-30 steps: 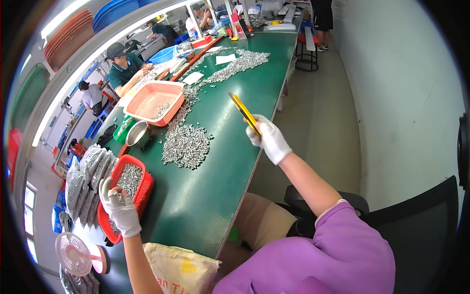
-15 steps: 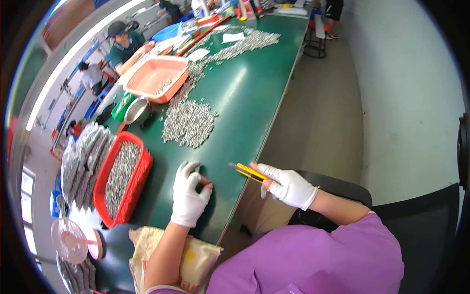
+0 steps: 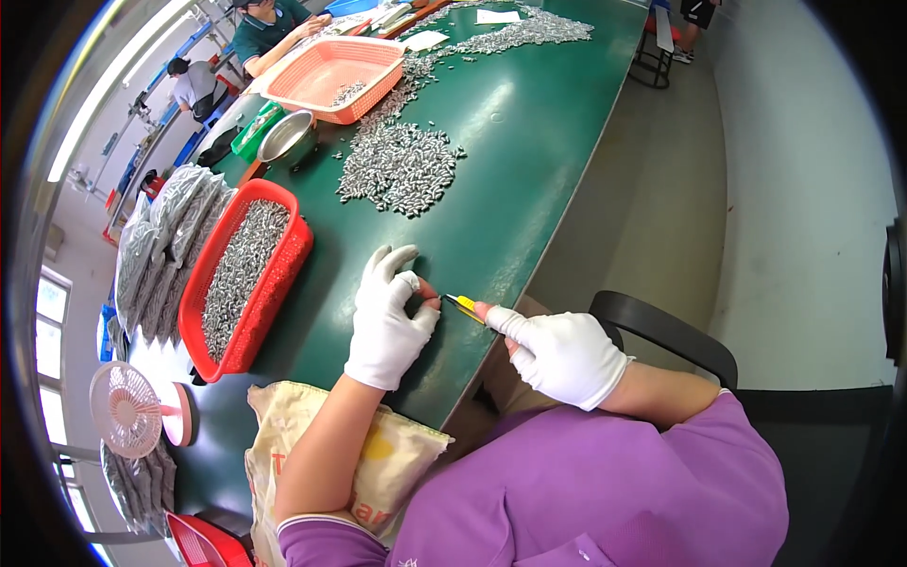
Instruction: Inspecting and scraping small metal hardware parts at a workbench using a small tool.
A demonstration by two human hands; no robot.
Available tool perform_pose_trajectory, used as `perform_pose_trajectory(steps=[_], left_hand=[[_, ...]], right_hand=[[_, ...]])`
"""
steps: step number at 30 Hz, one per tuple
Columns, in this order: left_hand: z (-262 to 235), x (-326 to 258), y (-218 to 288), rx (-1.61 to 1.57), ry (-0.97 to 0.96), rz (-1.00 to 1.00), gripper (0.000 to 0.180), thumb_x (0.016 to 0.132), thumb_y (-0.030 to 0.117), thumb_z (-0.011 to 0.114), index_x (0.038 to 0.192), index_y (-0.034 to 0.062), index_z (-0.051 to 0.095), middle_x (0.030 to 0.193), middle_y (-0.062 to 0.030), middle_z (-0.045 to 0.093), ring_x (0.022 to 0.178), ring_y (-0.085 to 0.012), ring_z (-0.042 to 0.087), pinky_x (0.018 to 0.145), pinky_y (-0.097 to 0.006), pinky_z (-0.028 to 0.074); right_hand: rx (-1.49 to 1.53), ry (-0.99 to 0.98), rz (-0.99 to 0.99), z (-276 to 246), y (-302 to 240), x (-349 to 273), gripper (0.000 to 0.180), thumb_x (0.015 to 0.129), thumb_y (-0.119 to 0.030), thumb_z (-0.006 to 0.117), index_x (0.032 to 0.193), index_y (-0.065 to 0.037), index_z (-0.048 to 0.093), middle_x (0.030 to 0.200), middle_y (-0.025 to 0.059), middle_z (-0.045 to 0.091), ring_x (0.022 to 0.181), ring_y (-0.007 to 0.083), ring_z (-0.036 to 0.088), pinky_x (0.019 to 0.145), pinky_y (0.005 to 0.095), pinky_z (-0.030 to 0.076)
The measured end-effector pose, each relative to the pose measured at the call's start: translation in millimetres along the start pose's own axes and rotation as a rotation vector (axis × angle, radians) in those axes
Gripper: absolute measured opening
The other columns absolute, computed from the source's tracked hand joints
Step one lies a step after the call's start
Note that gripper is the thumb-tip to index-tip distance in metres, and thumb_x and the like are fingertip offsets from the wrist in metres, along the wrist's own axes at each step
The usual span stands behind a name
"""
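The person's left hand point(image 3: 387, 321), in a white glove, rests on the green table point(image 3: 529, 151) with its wrist bent and its forearm coming up from the lower edge. Its thumb and forefinger are drawn together at the right side of the hand, as if pinching something small; what lies between them cannot be made out. The other fingers fan upward, loosely spread.

The right hand point(image 3: 559, 355), also gloved, sits just to the right of the left, near the table's edge, its forearm reaching in from the purple sleeve. It is closed around a yellow cutter point(image 3: 465, 306), forefinger stretched along it, the tip aimed at the left hand's pinched fingertips and nearly touching them.

Left of the left hand stands a red basket point(image 3: 283, 274) filled with small grey metal parts. Beyond both hands lies a loose heap of the same parts point(image 3: 402, 170).
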State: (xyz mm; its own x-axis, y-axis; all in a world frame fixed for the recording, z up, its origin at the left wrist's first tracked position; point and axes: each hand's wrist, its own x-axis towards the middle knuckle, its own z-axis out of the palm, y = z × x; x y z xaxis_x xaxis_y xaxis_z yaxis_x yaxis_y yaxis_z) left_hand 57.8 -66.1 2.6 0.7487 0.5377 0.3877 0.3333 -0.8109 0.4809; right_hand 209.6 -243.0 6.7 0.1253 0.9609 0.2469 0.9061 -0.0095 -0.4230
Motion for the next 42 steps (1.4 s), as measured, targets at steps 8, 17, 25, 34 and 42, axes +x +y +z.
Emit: perform_pose_trajectory(steps=[8,17,25,34,42], left_hand=[[1.8,-0.5,-2.9,-0.031,0.016,0.019,0.015,0.066,0.003,0.071,0.076,0.0055,0.059,0.124,-0.0146,0.056,0.124,-0.0416,0.045,0.1,-0.046,0.04],[1.8,0.1,-1.1,-0.016,0.017,0.017,0.018,0.064,0.0,0.072,0.074,0.0063,0.058,0.122,-0.0155,0.057,0.123,-0.043,0.045,0.1,-0.046,0.04],[0.5,-0.3,1.8,-0.041,0.003,-0.019,0.018,0.064,-0.001,0.072,0.074,0.0056,0.059,0.122,-0.0158,0.057,0.124,-0.0426,0.044,0.1,-0.045,0.04],[-0.8,-0.4,3.7,-0.045,0.018,-0.014,0.017,0.064,0.001,0.072,0.073,0.0053,0.059,0.121,-0.0158,0.058,0.122,-0.0435,0.045,0.1,-0.046,0.04],[-0.3,-0.8,2.7,-0.051,0.037,0.001,0.016,0.063,0.001,0.072,0.071,0.0054,0.059,0.118,-0.0158,0.059,0.12,-0.0437,0.047,0.098,-0.047,0.041]], right_hand=[[-0.012,-0.016,0.008,-2.1,-4.7,1.1,0.051,0.084,-0.013,0.055,0.135,-0.018,0.051,0.064,0.0071,0.062,0.05,0.0245,0.06,0.049,0.0368,0.049],[0.1,-0.011,-0.044,-4.6,5.1,4.8,0.053,0.085,-0.017,0.053,0.138,-0.02,0.048,0.057,0.0084,0.057,0.045,0.0252,0.057,0.042,0.0384,0.046],[0.074,-0.015,-0.039,-6.9,2.1,4.5,0.051,0.086,-0.018,0.053,0.137,-0.023,0.049,0.056,0.0084,0.057,0.045,0.0257,0.057,0.042,0.0385,0.047],[0.079,-0.102,0.011,-5.5,4.6,4.6,0.049,0.087,-0.018,0.053,0.136,-0.024,0.05,0.059,0.0093,0.058,0.046,0.0261,0.058,0.043,0.0385,0.048],[0.067,-0.099,-0.024,-6.4,9.0,7.2,0.047,0.087,-0.02,0.053,0.134,-0.026,0.051,0.06,0.0092,0.059,0.047,0.0266,0.059,0.044,0.0386,0.048]])
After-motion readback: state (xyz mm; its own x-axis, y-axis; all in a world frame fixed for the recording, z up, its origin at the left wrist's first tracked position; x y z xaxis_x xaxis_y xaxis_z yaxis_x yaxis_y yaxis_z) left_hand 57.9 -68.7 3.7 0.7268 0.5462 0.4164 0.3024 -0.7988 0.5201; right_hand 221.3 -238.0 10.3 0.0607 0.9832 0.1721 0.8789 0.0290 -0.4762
